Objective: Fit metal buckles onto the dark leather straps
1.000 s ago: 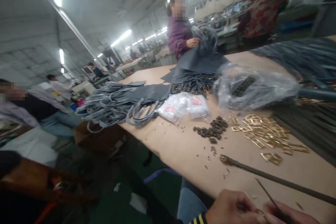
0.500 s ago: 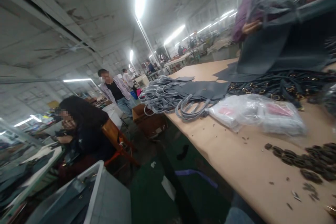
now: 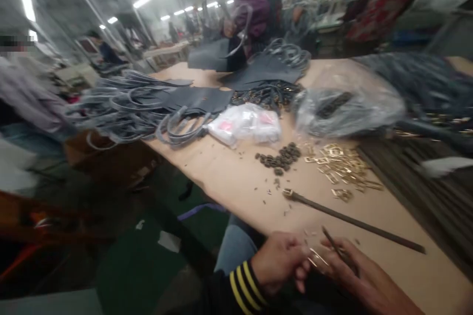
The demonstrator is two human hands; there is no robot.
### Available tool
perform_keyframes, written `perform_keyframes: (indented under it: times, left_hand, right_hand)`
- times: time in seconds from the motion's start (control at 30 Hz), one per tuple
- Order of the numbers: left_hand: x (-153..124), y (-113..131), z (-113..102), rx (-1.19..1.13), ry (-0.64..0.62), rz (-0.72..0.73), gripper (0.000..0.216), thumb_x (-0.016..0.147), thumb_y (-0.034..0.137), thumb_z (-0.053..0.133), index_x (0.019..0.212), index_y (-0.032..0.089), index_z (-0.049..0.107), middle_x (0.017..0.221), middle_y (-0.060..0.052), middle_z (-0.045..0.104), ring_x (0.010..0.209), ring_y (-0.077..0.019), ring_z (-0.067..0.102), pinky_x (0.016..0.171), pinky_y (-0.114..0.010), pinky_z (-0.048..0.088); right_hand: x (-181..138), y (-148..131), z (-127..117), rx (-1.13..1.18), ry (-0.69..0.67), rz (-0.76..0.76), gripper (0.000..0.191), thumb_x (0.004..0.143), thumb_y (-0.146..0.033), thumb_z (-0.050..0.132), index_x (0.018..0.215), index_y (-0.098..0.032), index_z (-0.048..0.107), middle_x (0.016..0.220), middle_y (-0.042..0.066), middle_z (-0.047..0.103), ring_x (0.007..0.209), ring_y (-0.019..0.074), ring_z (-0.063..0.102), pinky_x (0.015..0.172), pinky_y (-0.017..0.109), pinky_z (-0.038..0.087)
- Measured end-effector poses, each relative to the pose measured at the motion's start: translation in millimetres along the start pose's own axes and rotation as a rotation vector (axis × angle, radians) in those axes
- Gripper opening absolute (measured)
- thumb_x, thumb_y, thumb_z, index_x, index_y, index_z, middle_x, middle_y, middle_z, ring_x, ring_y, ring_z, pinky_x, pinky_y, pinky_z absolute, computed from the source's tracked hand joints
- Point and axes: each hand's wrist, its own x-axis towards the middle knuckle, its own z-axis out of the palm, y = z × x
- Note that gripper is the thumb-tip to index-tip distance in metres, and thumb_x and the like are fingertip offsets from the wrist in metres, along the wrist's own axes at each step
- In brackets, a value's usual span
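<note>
My left hand [image 3: 281, 262] is at the table's near edge, fingers pinched on a small gold buckle [image 3: 317, 257]. My right hand [image 3: 349, 273] is closed round a thin dark strap [image 3: 334, 247] whose end meets the buckle. Both hands touch at the buckle. Just beyond them a long dark strap with a gold buckle end [image 3: 347, 220] lies flat on the tan table [image 3: 236, 182]. Farther off lie a pile of loose gold buckles [image 3: 342, 167] and a heap of small dark rings [image 3: 281, 156].
A white plastic bag [image 3: 246, 127] and a clear bag of hardware [image 3: 347, 103] lie mid-table. Grey handles and leather pieces [image 3: 148, 108] cover the far left. A person in purple [image 3: 258, 0] handles leather at the far end. A cardboard box [image 3: 111, 157] sits on the floor.
The view swung left across the workshop and came back to the table. My hands, out of view half a second ago, now show again holding buckle and strap, higher in the picture.
</note>
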Motion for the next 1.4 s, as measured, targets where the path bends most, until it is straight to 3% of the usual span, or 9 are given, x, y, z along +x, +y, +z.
perform_keyframes:
  times: [0.1, 0.23, 0.57, 0.9, 1.13, 1.3, 1.4]
  left_hand:
    - [0, 7, -2, -0.082, 0.006, -0.02, 0.035, 0.056, 0.041, 0.068, 0.06, 0.012, 0.049, 0.047, 0.005, 0.047, 0.032, -0.0007, 0.036, 0.027, -0.011, 0.036]
    - [-2, 8, -2, -0.122, 0.006, -0.023, 0.033, 0.059, 0.036, 0.068, 0.064, 0.012, 0.047, 0.049, 0.005, 0.048, 0.033, -0.0005, 0.036, 0.028, -0.011, 0.036]
    - [-2, 7, 1, -0.17, -0.053, -0.031, 0.033, 0.06, 0.035, 0.069, 0.066, 0.012, 0.046, 0.05, 0.004, 0.05, 0.034, -0.001, 0.039, 0.028, -0.011, 0.038]
    - [-5, 2, 1, -0.266, -0.254, -0.145, 0.029, 0.06, 0.029, 0.071, 0.07, 0.01, 0.051, 0.051, 0.003, 0.053, 0.035, -0.0025, 0.043, 0.031, -0.013, 0.042]
    - [-4, 1, 12, -0.211, -0.162, -0.112, 0.03, 0.055, 0.031, 0.071, 0.063, 0.01, 0.051, 0.046, 0.005, 0.049, 0.032, -0.0014, 0.039, 0.03, -0.012, 0.04]
    - [-3, 1, 16, -0.073, -0.122, -0.051, 0.043, 0.051, 0.047, 0.069, 0.058, 0.01, 0.05, 0.044, 0.004, 0.047, 0.032, -0.0018, 0.039, 0.03, -0.013, 0.039]
    - [-2, 2, 14, 0.01, -0.101, -0.039, 0.043, 0.054, 0.049, 0.067, 0.059, 0.011, 0.048, 0.043, 0.005, 0.046, 0.032, -0.0024, 0.039, 0.03, -0.014, 0.039]
  right_hand:
    - [-7, -7, -9, -0.022, -0.01, 0.09, 0.041, 0.08, -0.055, 0.031, 0.072, -0.02, 0.052, 0.064, 0.0, 0.053, 0.061, 0.0159, 0.053, 0.057, 0.025, 0.043]
    - [-11, -4, -8, -0.092, -0.035, 0.065, 0.042, 0.078, -0.054, 0.034, 0.054, -0.02, 0.041, 0.054, -0.003, 0.042, 0.055, 0.0138, 0.045, 0.054, 0.024, 0.036]
    - [-17, -2, -9, 0.185, -0.248, 0.053, 0.041, 0.076, -0.054, 0.041, 0.057, -0.018, 0.042, 0.055, -0.004, 0.037, 0.052, 0.0105, 0.034, 0.051, 0.022, 0.029]
    - [-17, 2, -11, 0.172, -0.312, 0.005, 0.038, 0.079, -0.048, 0.043, 0.059, -0.016, 0.047, 0.054, -0.003, 0.044, 0.054, 0.0114, 0.04, 0.055, 0.024, 0.032]
    - [-19, -16, -6, 0.175, -0.264, 0.007, 0.03, 0.08, -0.043, 0.044, 0.072, -0.016, 0.053, 0.066, 0.0, 0.054, 0.065, 0.014, 0.05, 0.06, 0.025, 0.038]
    - [-16, -16, 7, 0.348, -0.258, 0.054, 0.026, 0.081, -0.044, 0.042, 0.082, -0.018, 0.044, 0.063, -0.001, 0.056, 0.052, 0.0102, 0.049, 0.044, 0.019, 0.033]
    - [-14, -14, 14, 0.334, -0.209, 0.041, 0.025, 0.083, -0.042, 0.041, 0.094, -0.02, 0.04, 0.065, -0.002, 0.058, 0.051, 0.0102, 0.051, 0.043, 0.019, 0.035]
